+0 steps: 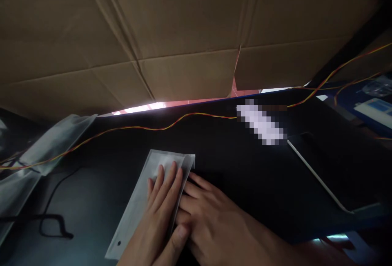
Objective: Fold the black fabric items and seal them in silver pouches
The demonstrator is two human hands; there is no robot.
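A translucent whitish plastic bag (pixel 137 192) lies flat on the black table, tilted, with a small dark hole near its lower left corner. My left hand (pixel 162 200) rests on top of it, fingers stretched out and lying flat. At the bag's right edge is my right hand (pixel 208 209); its fingers reach toward the edge and their tips are partly hidden by the bag and my left hand. Whether the right fingers pinch the edge cannot be made out.
More translucent bags (pixel 58 141) lie at the left, near a black cord (pixel 55 217). A red-yellow twisted wire (pixel 137 127) crosses the black table (pixel 245 168). Cardboard (pixel 183 33) stands behind. Rightward are a dark flat panel (pixel 346 155) and a white device (pixel 375 110).
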